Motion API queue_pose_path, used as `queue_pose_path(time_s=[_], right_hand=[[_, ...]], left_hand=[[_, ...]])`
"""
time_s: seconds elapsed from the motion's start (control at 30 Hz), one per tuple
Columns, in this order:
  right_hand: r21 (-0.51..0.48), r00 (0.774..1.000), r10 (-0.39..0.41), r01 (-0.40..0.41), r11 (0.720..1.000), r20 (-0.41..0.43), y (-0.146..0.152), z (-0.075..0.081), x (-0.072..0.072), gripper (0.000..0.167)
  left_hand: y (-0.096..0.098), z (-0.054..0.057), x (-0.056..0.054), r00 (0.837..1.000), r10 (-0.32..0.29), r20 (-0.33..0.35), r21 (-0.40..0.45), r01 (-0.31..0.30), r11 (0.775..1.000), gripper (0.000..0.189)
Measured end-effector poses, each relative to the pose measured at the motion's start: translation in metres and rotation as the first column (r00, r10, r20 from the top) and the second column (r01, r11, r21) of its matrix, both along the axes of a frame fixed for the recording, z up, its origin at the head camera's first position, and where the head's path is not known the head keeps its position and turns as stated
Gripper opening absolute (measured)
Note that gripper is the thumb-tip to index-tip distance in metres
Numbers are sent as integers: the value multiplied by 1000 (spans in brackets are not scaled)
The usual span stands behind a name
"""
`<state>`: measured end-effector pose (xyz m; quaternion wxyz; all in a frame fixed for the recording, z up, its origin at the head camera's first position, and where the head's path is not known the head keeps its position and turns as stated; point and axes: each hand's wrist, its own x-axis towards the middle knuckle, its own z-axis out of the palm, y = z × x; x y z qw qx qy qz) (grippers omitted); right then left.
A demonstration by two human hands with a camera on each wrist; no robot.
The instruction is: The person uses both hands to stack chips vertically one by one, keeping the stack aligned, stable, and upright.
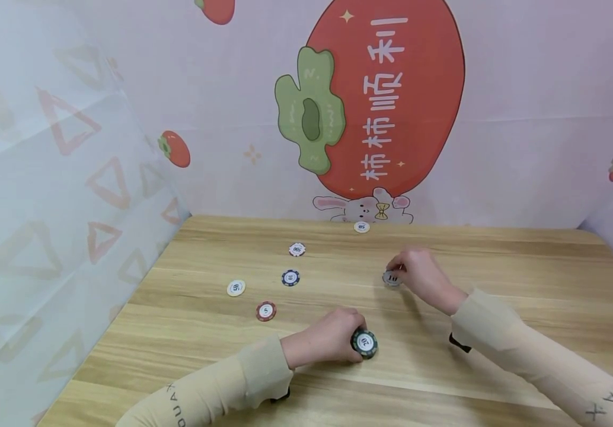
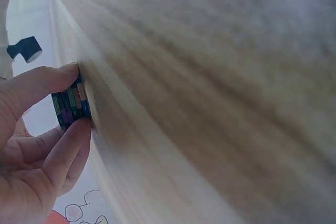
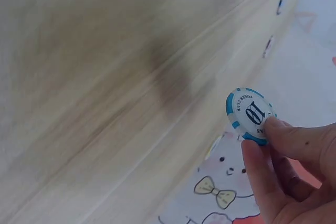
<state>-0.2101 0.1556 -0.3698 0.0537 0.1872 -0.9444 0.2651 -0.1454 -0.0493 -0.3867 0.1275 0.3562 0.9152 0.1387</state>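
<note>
My left hand grips a short stack of poker chips by its rim, thumb on one side and fingers on the other. The top chip is green and black, marked 20. In the left wrist view the layered edges of the stack show close to the tabletop. Farther forward, my right hand pinches a single poker chip between thumb and fingers. The right wrist view shows this chip as white and light blue, marked 10, tilted and held off the table.
Loose chips lie apart on the wooden table: a red one, a cream one, a dark blue one, a 500 chip and a pale one by the back edge. Printed cloth walls stand behind and beside.
</note>
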Motion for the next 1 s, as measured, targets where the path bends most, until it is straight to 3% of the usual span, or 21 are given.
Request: queue_pose_path(time_s=[0.37,0.47,0.7,1.0], right_hand=[[-105,992,37,-24,994,121,-8,11,23,10],[-172,978,59,-24,985,202,-10,12,27,10],[-273,903,58,68,960,427,-11,13,35,11],[-378,811,123,127,917,571,-13,2,47,15]], left_hand=[[-1,0,-2,1000,-19,-6,5,19,1000,35],[-1,0,-2,1000,-22,-7,11,22,1000,35],[-1,0,-2,1000,-16,5,4,16,1000,35],[-1,-1,-1,1000,-15,-12,0,15,1000,37]])
